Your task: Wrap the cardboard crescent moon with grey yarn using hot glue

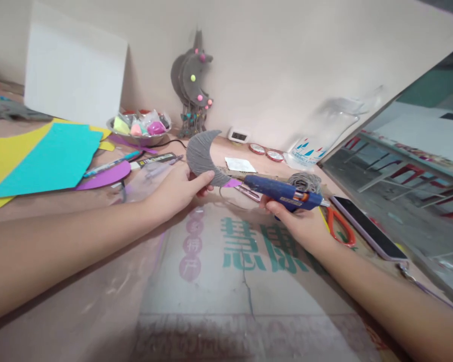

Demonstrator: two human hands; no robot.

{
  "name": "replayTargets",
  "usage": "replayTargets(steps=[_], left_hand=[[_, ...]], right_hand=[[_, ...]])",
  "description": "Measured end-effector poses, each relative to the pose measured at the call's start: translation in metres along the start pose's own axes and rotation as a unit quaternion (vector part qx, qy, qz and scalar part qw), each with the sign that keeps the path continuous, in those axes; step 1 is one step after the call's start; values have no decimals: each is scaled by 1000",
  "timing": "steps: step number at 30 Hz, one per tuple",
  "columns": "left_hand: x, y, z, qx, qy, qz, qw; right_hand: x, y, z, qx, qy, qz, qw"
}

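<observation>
My left hand (189, 186) grips a crescent moon wrapped in grey yarn (202, 156), thumb across its lower end. In my right hand (294, 216) is a blue hot glue gun (275, 190), its nozzle pointing left at the moon's lower tip. Whether the nozzle touches the moon, I cannot tell. A strand of grey yarn hangs beneath the tip. Behind the glue gun sits a ball of grey yarn (305, 182). Below both hands lies a printed cardboard sheet (211, 296).
Orange-handled scissors (342, 227) and a phone (368, 227) lie at right, near the table edge. Turquoise (49, 161) and yellow sheets lie at left. Farther back are a metal bowl (139, 138) of colourful packets, a hanging moon ornament (192, 75), a small clock (238, 135) and a plastic bag (309, 146).
</observation>
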State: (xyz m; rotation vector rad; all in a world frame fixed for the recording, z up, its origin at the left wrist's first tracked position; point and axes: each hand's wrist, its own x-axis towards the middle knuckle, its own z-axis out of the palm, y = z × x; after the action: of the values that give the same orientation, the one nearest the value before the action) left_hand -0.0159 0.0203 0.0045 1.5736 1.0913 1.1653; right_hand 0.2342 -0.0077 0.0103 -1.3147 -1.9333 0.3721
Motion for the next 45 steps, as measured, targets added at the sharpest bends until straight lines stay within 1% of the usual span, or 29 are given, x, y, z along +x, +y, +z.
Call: replayTargets(steps=[4,7,8,11,17,22,32,39,45], left_hand=[[0,-1,2,-10,12,-5,1000],[1,-2,4,-72,11,-20,997],[1,-3,5,-95,7,-35,995],[1,-4,6,-138,4,-55,989],[1,-9,5,-101,-8,-33,994],[2,-11,6,-109,-8,-19,994],[0,-10,7,-130,-7,-39,991],[0,-9,6,-125,-17,-43,991],[-1,-9,6,-142,-16,-44,989]], right_hand=[[-1,-7,0,1,-59,-21,998],[-1,-13,0,16,-68,-32,997],[-1,-14,-1,15,-69,-38,997],[-1,-14,-1,3,-75,-46,996],[-1,-8,2,-9,-76,-41,996],[-2,-6,4,-23,-73,-39,996],[0,-8,6,-54,-49,-72,995],[-1,-7,6,-79,-60,-51,994],[0,-8,7,-59,-56,-45,996]])
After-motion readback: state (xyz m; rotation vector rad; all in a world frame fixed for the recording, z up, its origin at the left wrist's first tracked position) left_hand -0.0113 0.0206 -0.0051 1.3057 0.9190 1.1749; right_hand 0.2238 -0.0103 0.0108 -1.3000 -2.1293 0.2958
